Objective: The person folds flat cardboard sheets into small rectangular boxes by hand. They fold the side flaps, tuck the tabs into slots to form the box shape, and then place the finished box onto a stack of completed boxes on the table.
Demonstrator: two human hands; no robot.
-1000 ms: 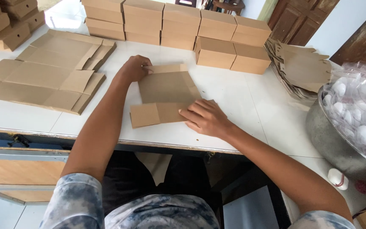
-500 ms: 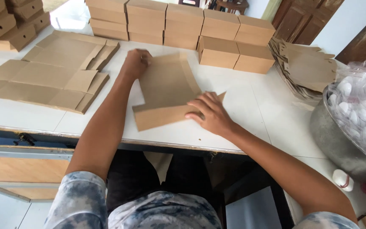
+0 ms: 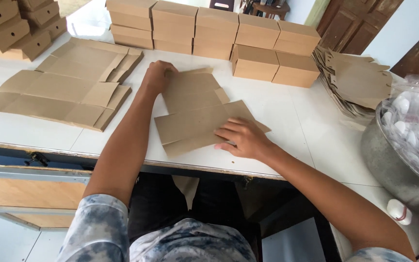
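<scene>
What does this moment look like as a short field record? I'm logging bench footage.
left hand: pressing far edge of flat cardboard blank
right hand: flat on blank's near right part
blank: partly folded, on white table
left of it: stacked flat blanks
behind: row of folded boxes
right: metal bowl of clear cups

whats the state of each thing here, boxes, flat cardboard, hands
cardboard blank: flat on the table, partly folded, under both hands
left hand: pressing the blank's far edge
right hand: fingers spread flat on the near panel
flat blanks: unfolded, stacked at left
assembled boxes: closed, stacked in rows
metal bowl: full of clear plastic cups
</scene>
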